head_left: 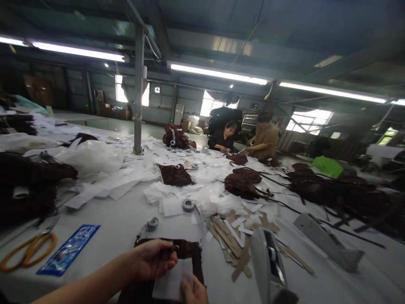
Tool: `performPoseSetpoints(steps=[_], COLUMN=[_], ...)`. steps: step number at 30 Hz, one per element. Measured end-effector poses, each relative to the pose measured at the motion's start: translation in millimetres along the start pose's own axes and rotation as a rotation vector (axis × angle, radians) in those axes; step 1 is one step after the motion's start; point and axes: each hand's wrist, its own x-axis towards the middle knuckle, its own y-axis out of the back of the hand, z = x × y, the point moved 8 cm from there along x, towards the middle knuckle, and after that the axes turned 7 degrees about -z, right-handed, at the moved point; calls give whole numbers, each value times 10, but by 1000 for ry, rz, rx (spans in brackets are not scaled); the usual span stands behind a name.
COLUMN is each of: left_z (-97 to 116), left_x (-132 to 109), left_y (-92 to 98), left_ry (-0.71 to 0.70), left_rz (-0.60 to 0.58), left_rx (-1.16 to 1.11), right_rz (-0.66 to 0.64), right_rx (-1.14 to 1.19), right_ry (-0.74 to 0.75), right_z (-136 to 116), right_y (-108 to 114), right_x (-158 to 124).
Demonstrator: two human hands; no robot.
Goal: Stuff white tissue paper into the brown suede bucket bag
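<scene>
A dark brown bag (196, 257) lies at the table's near edge in front of me, its lower part cut off by the frame. My left hand (155, 258) is closed over its upper part, fingers curled around a small dark piece with a shiny metal bit; its exact kind is hard to make out. Below that, my right hand (194, 290) pinches a white sheet of paper (172, 280) between thumb and fingers, against the bag. Just beyond the bag sits a small roll in clear wrapping (152, 223).
Orange-handled scissors (30, 251) and a blue packet (69, 249) lie left. Cardboard strips (229, 240) and a tape dispenser (268, 261) are right. A grey tape roll (188, 205), white paper and brown bags (243, 182) spread beyond. Two people work across the table near a post (138, 88).
</scene>
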Motion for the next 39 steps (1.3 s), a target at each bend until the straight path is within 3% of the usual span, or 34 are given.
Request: performPoseSetpoints(steps=[3, 6, 10, 13, 16, 20, 25, 32, 39], left_z=[-258, -368, -193, -52, -142, -267, -121, -211, -275], left_x=[-42, -54, -170, -338, -310, -150, 46, 321, 253], left_y=[1, 117, 482, 699, 686, 395, 234, 340, 427], left_ry=[37, -28, -275, -457, -372, -227, -405, -590, -635], left_rz=[13, 77, 363, 541, 448, 222, 163, 207, 415], left_rx=[-60, 174, 627, 575, 358, 292, 243, 174, 368], right_rz=[-61, -22, 19, 46, 51, 40, 15, 287, 321], right_rx=[299, 424, 440, 444, 435, 352, 22, -559, -673], right_ry=[-145, -208, -272, -250, -216, -179, -7, 243, 240], right_z=[60, 91, 197, 300, 432, 527, 271, -163, -219], right_y=[-317, -437, -426, -377, -339, -268, -174, -64, 39], right_x=[62, 89, 119, 163, 204, 247, 273, 66, 28])
